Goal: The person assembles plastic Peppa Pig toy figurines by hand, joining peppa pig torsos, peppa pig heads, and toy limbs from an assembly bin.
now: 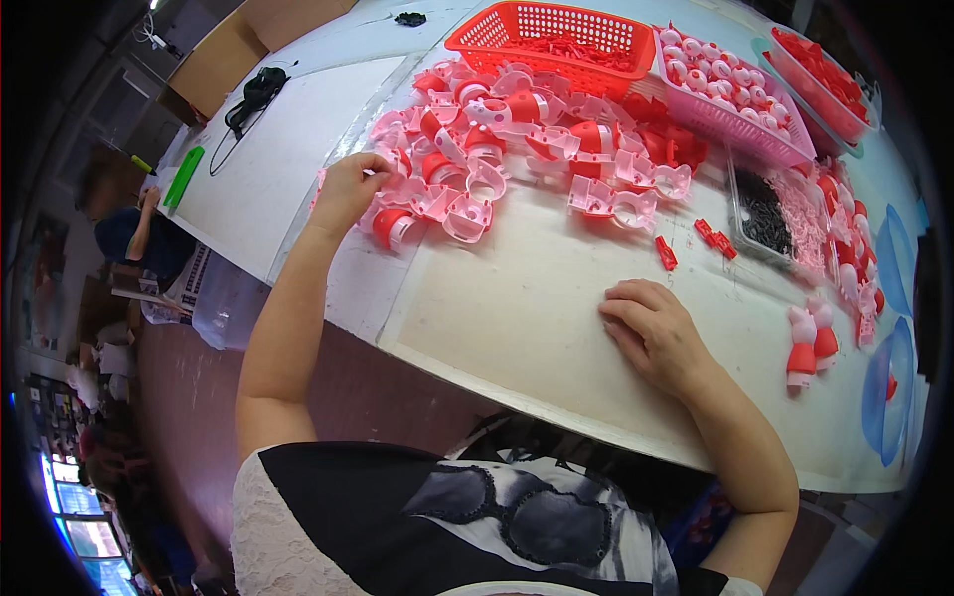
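Best to pinch one rim lightly with the left hand point(345, 194), at the left edge of the pink-and-red plastic shells point(466, 216) — cannot tell whether gripping any. Holding nothing visible in the right hand point(660, 336) — loosely open on the tabletop point(507, 308).

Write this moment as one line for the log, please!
Left hand: at pile of pink and red parts, grip unclear | Right hand: over table, looks empty | Red basket: behind pile

Looks like glossy plastic on the pink parts point(552, 144). Appears smooth on the tabletop point(507, 278), lacy on the white sleeve point(283, 526).
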Demonstrator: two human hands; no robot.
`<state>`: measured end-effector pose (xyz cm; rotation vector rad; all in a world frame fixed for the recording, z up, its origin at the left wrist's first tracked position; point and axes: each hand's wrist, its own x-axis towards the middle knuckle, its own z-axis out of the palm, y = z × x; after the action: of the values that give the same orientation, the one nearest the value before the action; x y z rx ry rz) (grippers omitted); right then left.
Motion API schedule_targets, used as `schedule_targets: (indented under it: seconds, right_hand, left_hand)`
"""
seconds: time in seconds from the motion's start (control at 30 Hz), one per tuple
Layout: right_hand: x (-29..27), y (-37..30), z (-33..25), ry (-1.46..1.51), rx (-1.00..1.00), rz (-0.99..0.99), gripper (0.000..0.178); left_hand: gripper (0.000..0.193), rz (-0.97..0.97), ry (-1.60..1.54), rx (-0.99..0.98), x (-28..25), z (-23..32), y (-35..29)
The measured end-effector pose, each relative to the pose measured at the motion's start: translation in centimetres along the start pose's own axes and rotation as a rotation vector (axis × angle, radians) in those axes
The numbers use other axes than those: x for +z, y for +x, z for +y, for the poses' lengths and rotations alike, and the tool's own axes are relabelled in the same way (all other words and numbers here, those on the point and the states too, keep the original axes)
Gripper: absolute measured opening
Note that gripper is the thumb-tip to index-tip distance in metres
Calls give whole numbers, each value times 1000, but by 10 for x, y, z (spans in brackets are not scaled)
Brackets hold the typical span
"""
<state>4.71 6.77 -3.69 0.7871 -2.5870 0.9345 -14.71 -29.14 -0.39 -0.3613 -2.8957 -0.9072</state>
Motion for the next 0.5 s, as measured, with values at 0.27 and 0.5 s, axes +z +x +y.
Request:
schedule_targets:
  seconds: [0.27,0.5]
  right_hand:
    - [-2,1,-4,92,111,1,20]
    - [-12,-2,-17,1178,617,41,59]
  left_hand:
    - [9,280,-133,397,-6,32,-26]
    - [17,-86,-66,962,66,145,-100]
